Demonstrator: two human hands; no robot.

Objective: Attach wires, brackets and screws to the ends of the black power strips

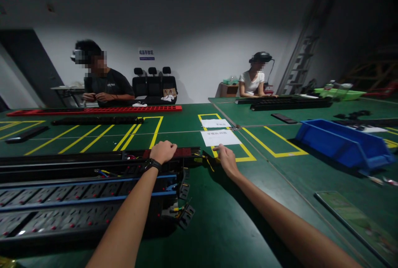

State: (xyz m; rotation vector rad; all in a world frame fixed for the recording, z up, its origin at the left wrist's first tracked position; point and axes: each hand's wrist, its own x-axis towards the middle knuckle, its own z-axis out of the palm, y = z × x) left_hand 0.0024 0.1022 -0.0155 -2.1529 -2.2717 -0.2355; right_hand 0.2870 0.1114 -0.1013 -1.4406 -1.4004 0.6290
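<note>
A long black rail (192, 152) with a dark red section lies across the table in front of me. My left hand (164, 152), a dark band on its wrist, has its fingers curled down over this rail. Just off the rail's right end, my right hand (226, 158) pinches a small dark end piece (211, 159). Yellow wire shows between that piece and the rail. Nearer to me lie long black power strips (77, 193) with rows of sockets, red dots and blue edging. Loose socket modules (186, 216) with wires hang from their right end.
White paper sheets (220, 138) lie beyond my right hand. A blue bin (342, 143) stands at right, with a flat framed panel (357, 222) nearer. A red rail (124, 109) is farther back. Two people (107, 85) are across the table, one behind black rails (292, 103).
</note>
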